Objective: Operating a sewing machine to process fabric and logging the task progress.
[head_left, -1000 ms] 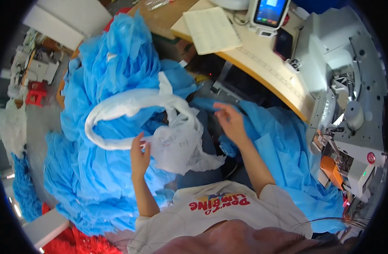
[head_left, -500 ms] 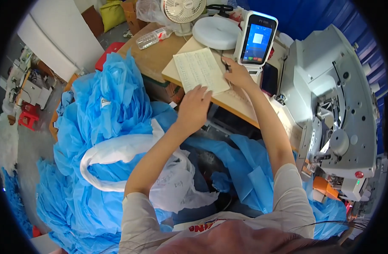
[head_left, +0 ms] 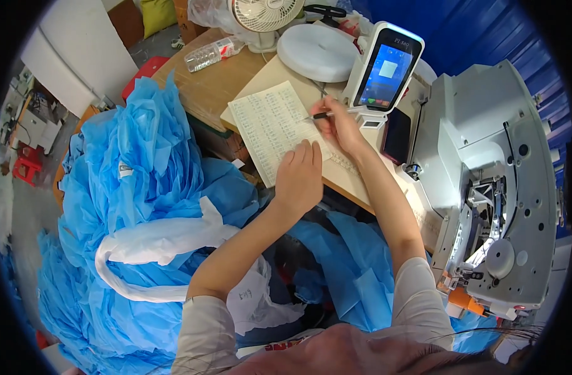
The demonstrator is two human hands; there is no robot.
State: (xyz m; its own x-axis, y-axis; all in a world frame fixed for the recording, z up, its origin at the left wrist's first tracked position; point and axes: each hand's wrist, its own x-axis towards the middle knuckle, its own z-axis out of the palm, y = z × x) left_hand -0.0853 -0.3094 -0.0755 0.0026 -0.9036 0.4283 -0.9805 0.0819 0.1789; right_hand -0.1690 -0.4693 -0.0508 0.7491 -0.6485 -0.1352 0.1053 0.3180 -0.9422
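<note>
A page of handwriting covers the open notebook (head_left: 261, 122) at the table's front edge. My left hand (head_left: 299, 178) rests on its lower right part, palm down, fingers stretched out and holding nothing. Over the page's right side, my right hand (head_left: 342, 128) grips a dark pen (head_left: 322, 115), its tip pointing left toward the writing. Just behind that hand stands a white control panel (head_left: 386, 69) with a lit touchscreen. A dark phone (head_left: 396, 136) lies right of my right wrist.
Blue thin fabric (head_left: 142, 150) is heaped at left, with a white fabric loop (head_left: 161, 244) on it. A grey sewing or embroidery machine (head_left: 486, 156) fills the right side. Behind are a round white disc (head_left: 317, 53), a fan (head_left: 264, 12) and a plastic bottle (head_left: 214, 53).
My right hand has lifted the pen and brought it to the notebook's right side. My left hand has slid lower on the page, and the notebook lies turned slightly. The view has shifted.
</note>
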